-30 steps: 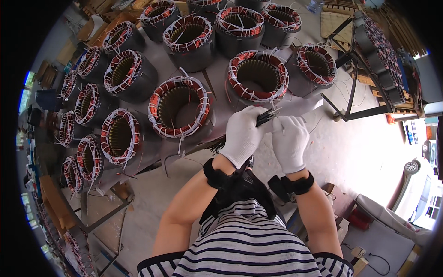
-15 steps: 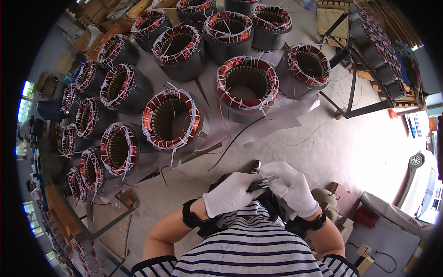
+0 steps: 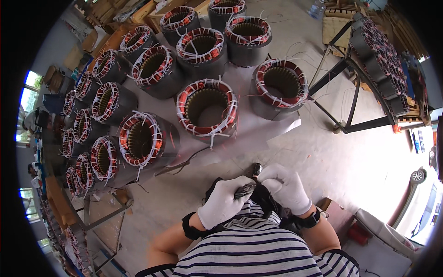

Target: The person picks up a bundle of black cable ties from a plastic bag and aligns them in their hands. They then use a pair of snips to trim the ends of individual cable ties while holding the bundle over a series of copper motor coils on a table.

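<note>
My left hand, in a white glove, is closed round a small bundle of thin dark strips in front of my striped shirt. Just to its right is my right hand, gloved too, its fingers curled together a short way from the bundle. Whatever those fingers may pinch is too small to make out. Nearest beyond my hands, on the table, stands a motor stator with red windings laced in white cord. Another stator stands to its left.
Several more laced stators fill the table ahead and to the left. At the right, a black metal frame carries a row of stators. A red spool sits at lower right, and a car is at the far right.
My right hand has drawn off the bundle's ends and is now apart from it. The bundle stays in my left hand. My view has shifted, so the stators appear lower and further left.
</note>
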Demonstrator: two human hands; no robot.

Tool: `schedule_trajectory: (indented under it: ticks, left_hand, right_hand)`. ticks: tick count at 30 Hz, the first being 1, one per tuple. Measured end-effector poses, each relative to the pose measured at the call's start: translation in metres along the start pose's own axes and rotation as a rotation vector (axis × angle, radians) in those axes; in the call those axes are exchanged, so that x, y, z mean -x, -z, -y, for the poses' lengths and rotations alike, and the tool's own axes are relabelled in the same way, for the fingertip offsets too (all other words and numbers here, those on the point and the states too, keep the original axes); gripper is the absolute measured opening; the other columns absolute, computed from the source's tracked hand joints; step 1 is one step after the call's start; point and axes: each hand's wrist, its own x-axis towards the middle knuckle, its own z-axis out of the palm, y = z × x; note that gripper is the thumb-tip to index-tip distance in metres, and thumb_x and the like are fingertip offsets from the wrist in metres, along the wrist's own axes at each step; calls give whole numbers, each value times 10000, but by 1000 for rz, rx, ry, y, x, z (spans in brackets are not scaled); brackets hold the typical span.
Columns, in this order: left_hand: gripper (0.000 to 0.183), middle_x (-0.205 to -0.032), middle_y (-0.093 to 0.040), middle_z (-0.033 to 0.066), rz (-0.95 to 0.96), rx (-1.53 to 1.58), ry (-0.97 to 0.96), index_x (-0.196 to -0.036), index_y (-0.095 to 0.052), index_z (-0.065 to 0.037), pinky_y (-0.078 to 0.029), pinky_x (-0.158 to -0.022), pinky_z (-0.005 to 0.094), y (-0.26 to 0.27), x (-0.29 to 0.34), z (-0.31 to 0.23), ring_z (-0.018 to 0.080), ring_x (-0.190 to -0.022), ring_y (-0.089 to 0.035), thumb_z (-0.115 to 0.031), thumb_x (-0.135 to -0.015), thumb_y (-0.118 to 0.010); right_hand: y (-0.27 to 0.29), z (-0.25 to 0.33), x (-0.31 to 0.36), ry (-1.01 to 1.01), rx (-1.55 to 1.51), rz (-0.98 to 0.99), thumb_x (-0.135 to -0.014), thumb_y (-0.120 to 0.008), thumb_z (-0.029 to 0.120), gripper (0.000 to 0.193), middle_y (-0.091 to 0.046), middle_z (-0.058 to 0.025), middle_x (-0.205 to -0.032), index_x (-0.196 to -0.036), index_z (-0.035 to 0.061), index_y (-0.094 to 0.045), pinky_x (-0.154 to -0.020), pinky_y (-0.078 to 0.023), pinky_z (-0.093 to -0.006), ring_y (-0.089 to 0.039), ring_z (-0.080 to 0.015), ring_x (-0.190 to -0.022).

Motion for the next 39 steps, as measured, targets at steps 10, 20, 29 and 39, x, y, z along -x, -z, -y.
schedule_trajectory:
  ticks: [10,20,29,39]
  left_hand:
    - [116,-690,-612,48,-306,-102,-110,-934,-612,53,-440,-544,208,-23,-38,-55,75,-569,-552,57,-850,-533]
    - [182,-673,-547,-28,-174,3,168,-1025,-645,19,-392,-555,227,-66,-148,-62,44,-610,-470,-75,-885,-577]
    - [140,-629,-486,187,-133,-88,311,-950,-610,11,-409,-549,330,-76,-175,-60,232,-533,-401,-65,-834,-590]
    - [228,-766,-601,214,-202,-105,159,-1051,-615,19,-460,-615,312,-78,-170,-56,240,-605,-549,-16,-827,-590]
  right_hand:
    - [95,10,-104,931,858,-551,-670,-682,-4,240,-600,-72,-786,-902,49,-649,-572,-474,-325,-587,-240,-638]
    - [125,-20,-76,953,796,-340,-593,-626,-5,343,-622,-83,-828,-935,28,-640,-571,-493,-335,-608,-240,-649]
    - [159,1,-110,748,531,-371,-779,-545,-72,252,-599,-113,-762,-1001,16,-623,-557,-476,-303,-610,-263,-640]
    - [154,-8,-100,879,691,-405,-728,-613,-35,271,-597,-71,-749,-991,28,-623,-538,-481,-312,-595,-240,-593]
